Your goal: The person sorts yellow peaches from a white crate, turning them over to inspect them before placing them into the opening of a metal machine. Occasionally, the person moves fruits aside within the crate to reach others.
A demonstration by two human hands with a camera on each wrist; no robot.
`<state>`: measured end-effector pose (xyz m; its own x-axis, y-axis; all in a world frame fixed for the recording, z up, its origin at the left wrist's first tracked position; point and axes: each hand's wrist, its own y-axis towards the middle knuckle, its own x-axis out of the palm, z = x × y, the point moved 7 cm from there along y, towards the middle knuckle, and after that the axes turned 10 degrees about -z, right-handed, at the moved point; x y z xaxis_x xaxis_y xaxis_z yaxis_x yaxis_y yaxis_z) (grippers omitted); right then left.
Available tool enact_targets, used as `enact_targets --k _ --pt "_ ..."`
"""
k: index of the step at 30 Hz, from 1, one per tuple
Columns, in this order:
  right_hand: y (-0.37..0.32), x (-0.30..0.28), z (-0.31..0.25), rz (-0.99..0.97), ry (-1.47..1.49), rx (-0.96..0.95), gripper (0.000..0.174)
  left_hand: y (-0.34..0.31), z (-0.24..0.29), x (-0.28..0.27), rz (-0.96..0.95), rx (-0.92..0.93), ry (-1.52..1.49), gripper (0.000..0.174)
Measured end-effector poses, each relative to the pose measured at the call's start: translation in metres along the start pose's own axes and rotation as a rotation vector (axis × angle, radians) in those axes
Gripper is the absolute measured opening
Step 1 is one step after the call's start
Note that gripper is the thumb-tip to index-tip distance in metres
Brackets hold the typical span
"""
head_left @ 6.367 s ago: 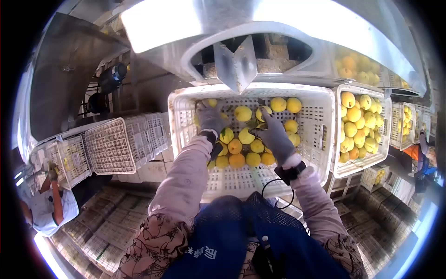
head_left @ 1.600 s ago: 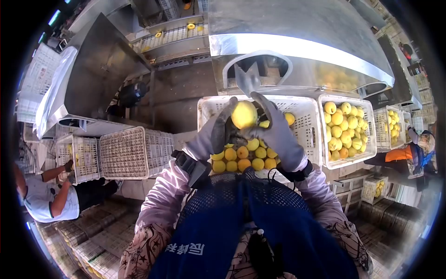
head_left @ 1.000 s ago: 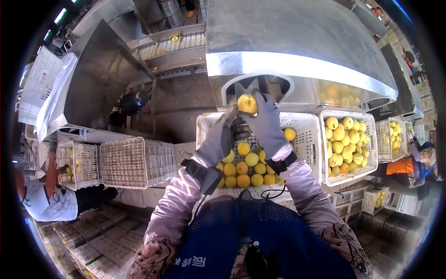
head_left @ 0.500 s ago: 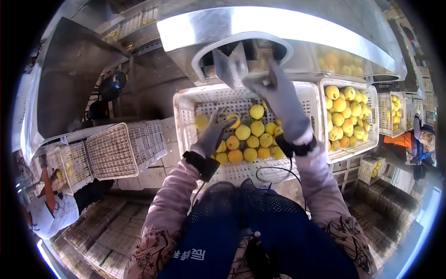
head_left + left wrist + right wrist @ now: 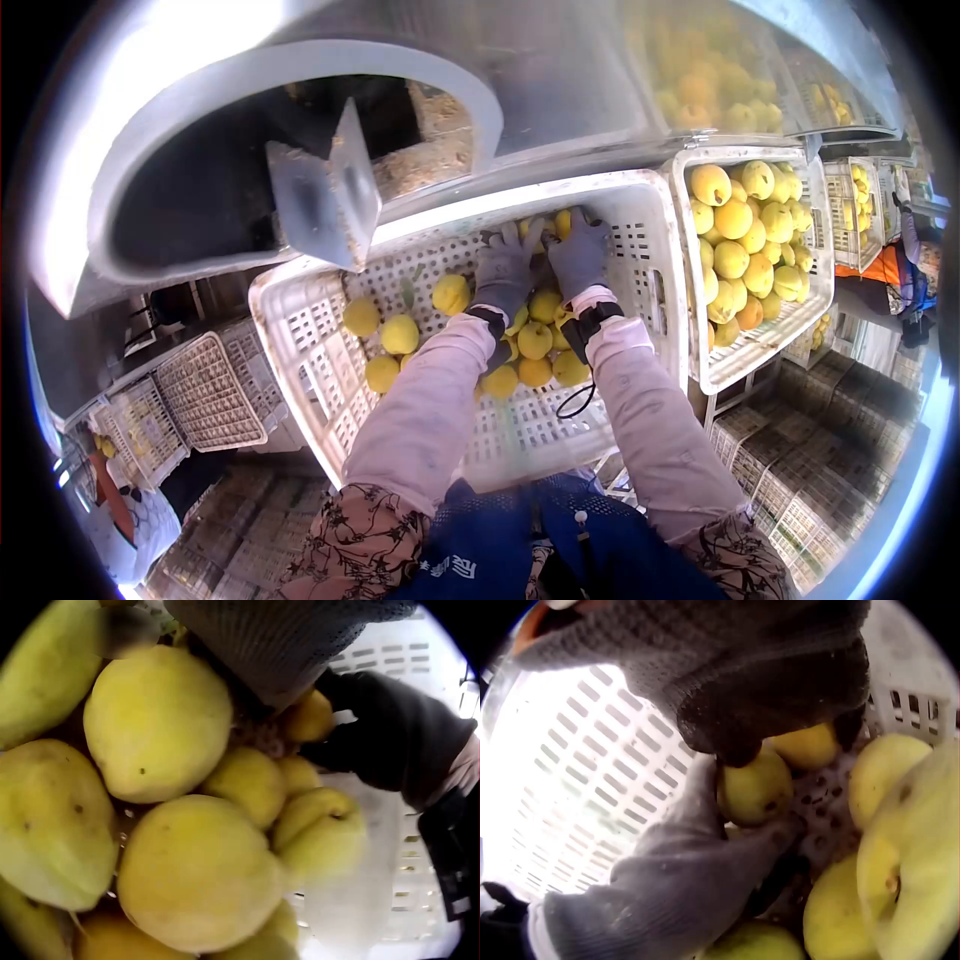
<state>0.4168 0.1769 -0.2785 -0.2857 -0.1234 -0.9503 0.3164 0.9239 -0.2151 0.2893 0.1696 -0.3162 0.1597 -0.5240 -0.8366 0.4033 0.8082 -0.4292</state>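
Note:
Both gloved hands reach into a white slatted crate [image 5: 520,440] of yellow peaches. Near the back wall, my left hand [image 5: 505,270] has its thumb and fingers around a yellow peach [image 5: 754,791], seen best in the right wrist view. Beside it, my right hand [image 5: 580,258] curls its fingers around another yellow peach [image 5: 563,224]. In the left wrist view that second peach shows orange-yellow between dark fingertips. More peaches, such as a yellow one [image 5: 451,294], lie left of the hands. Others, like an orange-yellow peach [image 5: 534,373], sit below the wrists.
A fuller crate of peaches [image 5: 745,335] stands close on the right. Behind the working crate is a metal machine with an oval opening and a V-shaped metal plate [image 5: 325,195] jutting from it. Stacked crates [image 5: 210,390] and another person [image 5: 130,510] are at the left.
Earlier both hands raised a peach toward the opening; then the right hand was at the opening while the left was in the crate. Now both are at the crate's back, holding peaches. The view moved closer.

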Motion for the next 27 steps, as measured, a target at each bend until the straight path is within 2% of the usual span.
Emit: enact_targets --k 1,3,5,6,7,8,9,10,11,12,13,14,15,16,17,18,20,21,22,24,25,26,27 --pt "-0.002 0.0 0.001 -0.014 0.097 0.01 0.06 0.006 -0.001 -0.003 -0.017 -0.031 -0.041 0.084" --pt "0.0 -0.002 0.006 -0.028 0.107 -0.007 0.058 0.013 -0.001 -0.002 -0.035 -0.067 -0.09 0.081" --pt "0.005 0.003 0.009 -0.045 0.124 -0.032 0.055 0.01 -0.009 -0.006 -0.024 -0.008 -0.176 0.08" --pt "0.013 0.013 0.018 -0.124 0.236 -0.061 0.053 0.005 -0.013 -0.016 -0.022 -0.01 -0.172 0.08" --pt "0.017 0.023 0.028 -0.206 0.343 -0.091 0.05 -0.002 -0.018 -0.021 -0.081 -0.037 -0.361 0.082" --pt "0.018 0.021 0.03 -0.206 0.343 -0.097 0.05 -0.009 -0.024 -0.023 -0.135 -0.066 -0.549 0.085" --pt "0.019 0.019 0.027 -0.237 0.28 -0.11 0.056 -0.012 -0.033 -0.018 -0.128 -0.069 -0.545 0.085" --pt "0.019 0.019 0.023 -0.267 0.222 -0.121 0.063 -0.018 -0.041 -0.016 -0.077 -0.026 -0.688 0.08" --pt "0.016 0.005 0.013 -0.264 0.23 -0.13 0.063 -0.026 -0.049 -0.017 -0.022 0.017 -0.83 0.076" --pt "0.009 -0.011 -0.002 -0.365 0.21 -0.145 0.057 -0.039 -0.056 -0.022 -0.013 0.009 -0.823 0.076" --pt "0.002 -0.014 -0.015 -0.467 0.196 -0.16 0.052 -0.058 -0.063 -0.026 -0.034 0.021 -1.285 0.073" --pt "0.003 0.001 -0.014 -0.477 0.199 -0.161 0.052 -0.077 -0.062 -0.025 -0.06 0.034 -1.761 0.07" --pt "0.004 0.028 -0.017 -0.5 0.171 -0.248 0.059 -0.098 -0.063 -0.027 -0.061 0.015 -1.763 0.07" --pt "0.003 0.042 -0.026 -0.514 0.145 -0.344 0.066 -0.117 -0.064 -0.046 0.039 0.128 -1.534 0.067" --pt "-0.001 0.043 -0.034 -0.584 0.084 -0.299 0.064 -0.133 -0.067 -0.064 0.139 0.237 -1.295 0.063" --pt "-0.011 0.034 -0.043 -0.592 0.087 -0.314 0.064 -0.149 -0.076 -0.065 0.15 0.223 -1.291 0.063" --pt "-0.047 0.018 -0.058 -0.945 0.899 -0.146 0.062 -0.195 -0.07 -0.086 0.446 0.477 -0.522 0.05" --pt "-0.066 -0.001 -0.07 -1.097 1.305 -0.038 0.061 -0.192 -0.099 -0.045 0.107 0.169 -1.046 0.054" --pt "-0.08 -0.03 -0.079 -1.109 1.299 -0.05 0.061 -0.204 -0.088 -0.066 0.121 0.16 -1.046 0.054" --pt "-0.121 -0.084 -0.104 -1.339 1.445 -0.114 0.075 -0.233 -0.06 -0.098 0.031 -0.115 -2.179 0.065" --pt "-0.134 -0.101 -0.117 -1.397 1.655 -0.213 0.07 -0.243 -0.062 -0.105 -0.003 -0.103 -2.146 0.068" --pt "-0.143 -0.113 -0.121 -1.405 1.647 -0.237 0.07 -0.254 -0.063 -0.117 0.019 -0.09 -2.14 0.068" --pt "-0.148 -0.128 -0.124 -1.337 1.493 -0.377 0.07 -0.262 -0.058 -0.131 0.019 0.0 -2.182 0.07"
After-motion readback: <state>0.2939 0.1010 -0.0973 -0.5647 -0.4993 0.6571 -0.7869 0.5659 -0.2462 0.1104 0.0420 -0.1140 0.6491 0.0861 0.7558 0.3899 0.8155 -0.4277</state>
